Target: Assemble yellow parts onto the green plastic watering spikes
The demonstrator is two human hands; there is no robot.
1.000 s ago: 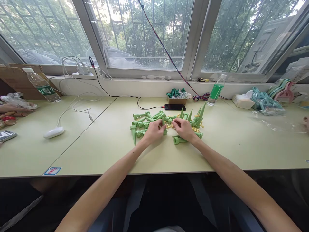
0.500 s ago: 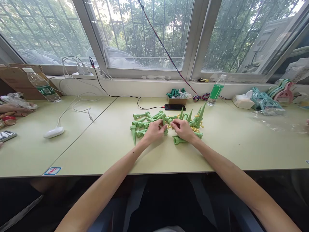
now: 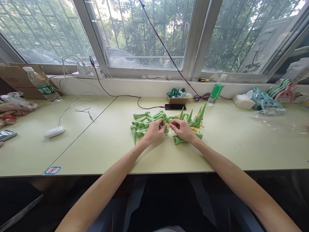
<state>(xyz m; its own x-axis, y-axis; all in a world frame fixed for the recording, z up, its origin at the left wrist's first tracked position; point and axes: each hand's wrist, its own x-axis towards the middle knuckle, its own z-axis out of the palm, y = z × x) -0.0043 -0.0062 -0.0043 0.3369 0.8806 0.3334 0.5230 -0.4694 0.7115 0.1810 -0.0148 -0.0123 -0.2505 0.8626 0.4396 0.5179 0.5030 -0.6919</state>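
Note:
My left hand (image 3: 154,130) is closed around a green plastic watering spike (image 3: 163,120), held with its pointed end up. My right hand (image 3: 181,128) pinches a small yellow valve piece (image 3: 168,126) against the side of that spike; the fingertips partly hide where they meet. Left of my hands lies a pile of green spikes (image 3: 140,123), most of them on their sides. Beyond my right hand, several spikes (image 3: 201,116) with yellow pieces fitted stand upright or lean. Loose yellow pieces (image 3: 195,129) and a lying spike (image 3: 178,140) are beside my right wrist.
Behind the spikes, a phone (image 3: 175,107) on a cable lies before a small cardboard box (image 3: 178,101). A water bottle (image 3: 215,90), tissue pack (image 3: 243,100) and plastic hangers (image 3: 267,102) stand right. At left are a white mouse (image 3: 54,132) and another person's hand (image 3: 16,108).
My right hand has shifted slightly left, bringing the yellow valve piece up to the spike. My left hand holds the spike in nearly the same place.

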